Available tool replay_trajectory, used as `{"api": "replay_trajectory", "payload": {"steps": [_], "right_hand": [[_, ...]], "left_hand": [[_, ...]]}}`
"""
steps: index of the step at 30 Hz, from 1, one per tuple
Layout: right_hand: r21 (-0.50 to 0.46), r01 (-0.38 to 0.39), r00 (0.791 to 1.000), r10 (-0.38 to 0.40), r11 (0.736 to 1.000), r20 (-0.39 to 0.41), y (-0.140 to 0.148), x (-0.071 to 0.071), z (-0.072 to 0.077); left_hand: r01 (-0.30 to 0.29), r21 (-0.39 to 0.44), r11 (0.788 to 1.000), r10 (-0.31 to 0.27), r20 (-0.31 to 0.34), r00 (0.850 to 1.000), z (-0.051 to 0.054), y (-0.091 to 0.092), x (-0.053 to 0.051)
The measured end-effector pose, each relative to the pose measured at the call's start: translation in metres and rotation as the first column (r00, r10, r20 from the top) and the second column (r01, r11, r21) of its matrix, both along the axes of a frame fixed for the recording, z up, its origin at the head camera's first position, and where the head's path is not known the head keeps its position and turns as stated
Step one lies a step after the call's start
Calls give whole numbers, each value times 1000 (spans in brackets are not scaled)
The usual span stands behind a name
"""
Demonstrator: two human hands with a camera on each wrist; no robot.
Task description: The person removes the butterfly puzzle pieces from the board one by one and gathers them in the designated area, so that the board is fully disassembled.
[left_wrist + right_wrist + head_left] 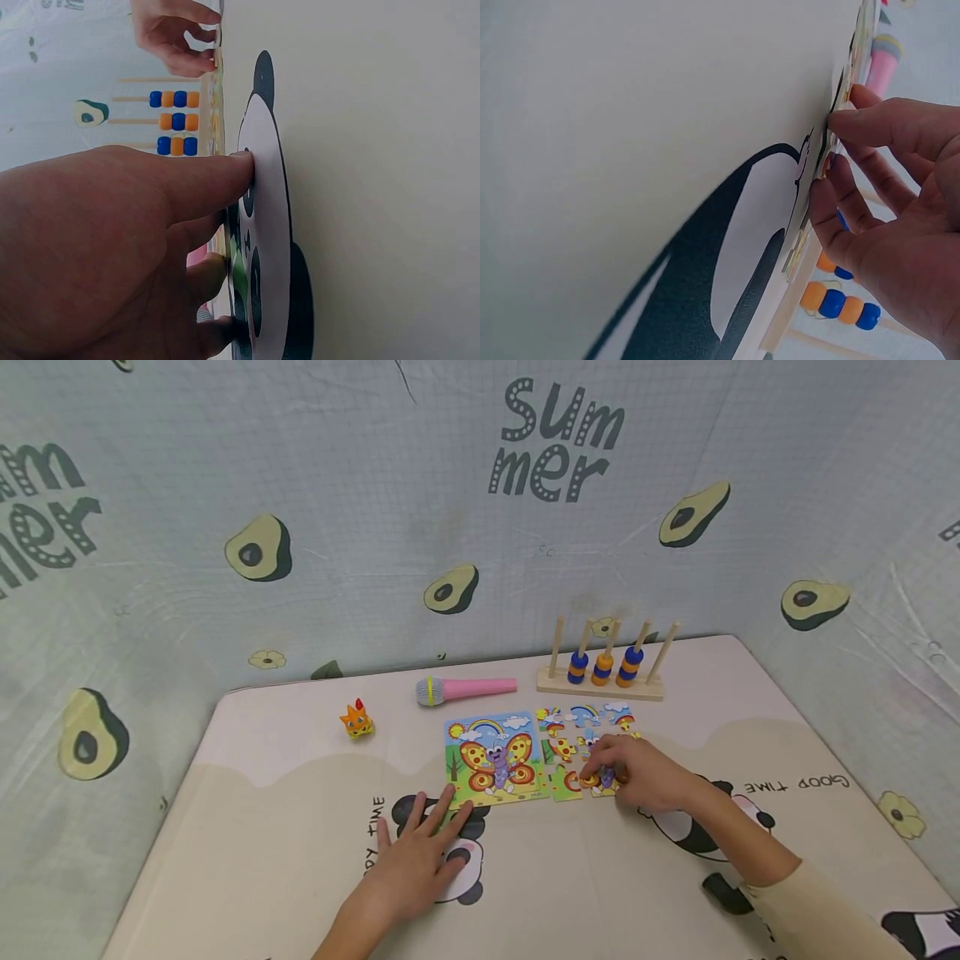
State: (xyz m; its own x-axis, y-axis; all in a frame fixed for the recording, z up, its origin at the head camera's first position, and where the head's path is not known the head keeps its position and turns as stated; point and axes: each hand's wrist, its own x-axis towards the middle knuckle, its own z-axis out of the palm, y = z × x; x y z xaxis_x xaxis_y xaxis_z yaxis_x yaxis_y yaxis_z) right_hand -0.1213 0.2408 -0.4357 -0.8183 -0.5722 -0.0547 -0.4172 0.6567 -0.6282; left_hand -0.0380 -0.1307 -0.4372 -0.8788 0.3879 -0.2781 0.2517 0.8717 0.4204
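A butterfly picture board (498, 760) lies flat on the table. My left hand (408, 868) rests with spread fingers just in front of it, fingertips near its lower left edge. In the left wrist view the left hand (112, 240) touches the printed tablecloth and holds nothing. Right of the board lie several jigsaw puzzle pieces (564, 783) with the same butterfly picture, partly separated by gaps. Over them bends my right hand (641, 770), its thumb and fingers pinching a piece at the lower middle. That piece is mostly hidden by the fingers of the right hand (900, 187).
Behind the pieces stands a wooden peg rack (600, 683) with blue and orange beads. A pink toy microphone (476, 688) lies behind the board. To the left is a small orange and yellow toy figure (357, 721). A black object (726, 893) is by the right sleeve.
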Motion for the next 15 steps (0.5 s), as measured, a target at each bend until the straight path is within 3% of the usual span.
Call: {"api": "replay_trajectory", "payload": {"steps": [15], "right_hand": [[45,-1,1000,2,999,-13,-3,2,1]], "left_hand": [[-2,8,1000,2,-6,1000,0,0,1]]}}
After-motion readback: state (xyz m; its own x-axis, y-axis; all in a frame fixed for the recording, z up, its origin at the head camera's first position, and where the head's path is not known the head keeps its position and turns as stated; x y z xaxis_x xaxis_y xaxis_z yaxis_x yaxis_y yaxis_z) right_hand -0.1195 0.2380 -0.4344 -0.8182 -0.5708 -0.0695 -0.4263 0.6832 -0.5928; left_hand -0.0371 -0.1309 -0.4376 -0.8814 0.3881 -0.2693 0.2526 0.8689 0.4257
